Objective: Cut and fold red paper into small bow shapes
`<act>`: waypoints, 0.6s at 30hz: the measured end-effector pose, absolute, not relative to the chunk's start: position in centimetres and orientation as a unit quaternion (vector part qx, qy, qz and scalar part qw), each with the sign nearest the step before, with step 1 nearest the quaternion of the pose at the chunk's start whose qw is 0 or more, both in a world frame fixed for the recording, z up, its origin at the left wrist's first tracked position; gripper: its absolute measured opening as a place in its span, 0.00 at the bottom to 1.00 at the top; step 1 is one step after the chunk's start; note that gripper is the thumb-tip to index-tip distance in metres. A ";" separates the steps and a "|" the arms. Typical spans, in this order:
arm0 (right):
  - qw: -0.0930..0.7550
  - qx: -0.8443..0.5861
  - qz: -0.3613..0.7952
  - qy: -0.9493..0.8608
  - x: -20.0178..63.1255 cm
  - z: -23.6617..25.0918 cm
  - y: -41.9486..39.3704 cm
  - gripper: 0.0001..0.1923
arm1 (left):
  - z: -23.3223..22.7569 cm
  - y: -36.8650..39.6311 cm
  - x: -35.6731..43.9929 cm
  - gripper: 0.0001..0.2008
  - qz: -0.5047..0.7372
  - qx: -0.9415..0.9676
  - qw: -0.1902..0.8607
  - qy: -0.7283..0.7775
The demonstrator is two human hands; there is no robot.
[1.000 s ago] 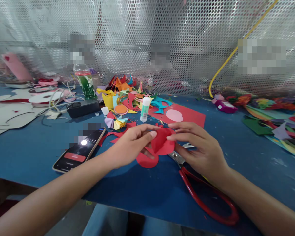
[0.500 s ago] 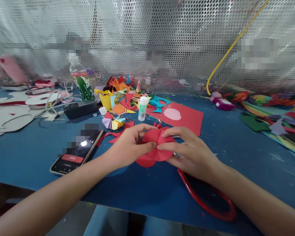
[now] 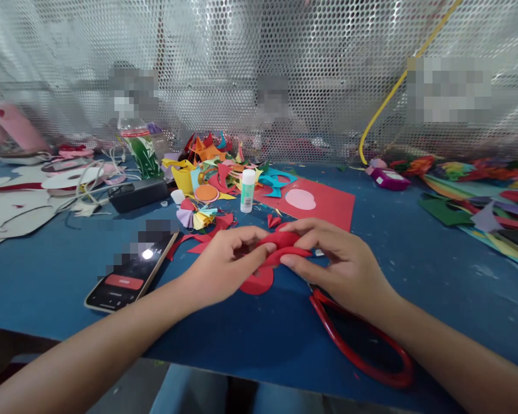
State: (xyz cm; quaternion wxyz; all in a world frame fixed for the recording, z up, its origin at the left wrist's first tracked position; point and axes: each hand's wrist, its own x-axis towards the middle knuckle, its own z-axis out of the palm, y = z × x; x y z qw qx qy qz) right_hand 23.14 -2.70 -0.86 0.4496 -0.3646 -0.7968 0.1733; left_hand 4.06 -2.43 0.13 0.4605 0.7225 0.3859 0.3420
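My left hand (image 3: 222,267) and my right hand (image 3: 341,261) both pinch a red paper disc (image 3: 285,247), bent over into a fold between the fingertips, just above the blue table (image 3: 242,333). A second red paper disc (image 3: 256,282) lies flat under my left fingers. Red-handled scissors (image 3: 362,345) lie on the table beneath my right wrist, their blades hidden by the hand.
A phone (image 3: 129,270) with a lit screen lies left of my left hand. Behind are a glue stick (image 3: 247,191), a red sheet (image 3: 323,204) with a pink disc, a heap of coloured paper scraps (image 3: 216,167), a bottle (image 3: 140,146) and a perforated metal screen.
The red disc, held up and partly open a second ago, is now folded flatter and lower between both hands. The view has shifted slightly.
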 end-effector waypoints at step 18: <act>0.427 -0.424 0.329 -0.728 22.7 -0.3 -3.2 0.03 | 0.2 -2.5 4.3 0.07 0.306 0.737 0.464 0.384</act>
